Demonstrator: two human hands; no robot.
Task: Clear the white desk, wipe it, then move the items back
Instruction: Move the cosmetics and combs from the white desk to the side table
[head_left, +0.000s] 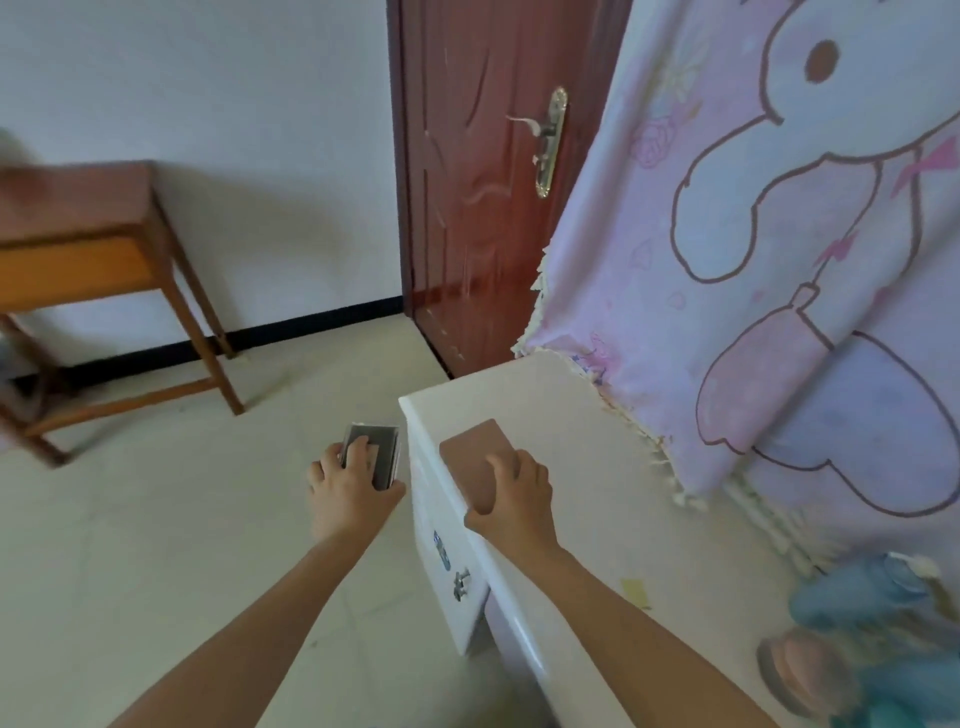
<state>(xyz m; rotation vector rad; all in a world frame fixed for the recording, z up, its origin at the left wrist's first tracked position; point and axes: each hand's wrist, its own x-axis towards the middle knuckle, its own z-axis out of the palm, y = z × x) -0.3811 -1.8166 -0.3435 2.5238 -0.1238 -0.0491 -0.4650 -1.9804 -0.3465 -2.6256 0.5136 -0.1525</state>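
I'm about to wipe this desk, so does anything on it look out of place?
Yes. The pink cartoon cloth hangs askew, its frayed fringe trailing onto the white desk, and a small yellow paper scrap lies loose on the desktop. Both would likely hinder wiping.

a single wide-angle view from the person's head, tilted forward and down, straight edges bowing toward the frame's sides. both forearms run up from the bottom edge to the left hand (349, 491) gripping a dark case (383, 457) and the right hand (515, 501) holding a pink notebook (472, 451), just below centre. the white desk (597, 467) corner sits close at lower right; the door (478, 208) and wooden table (78, 208) lie farther off, upper centre and upper left.
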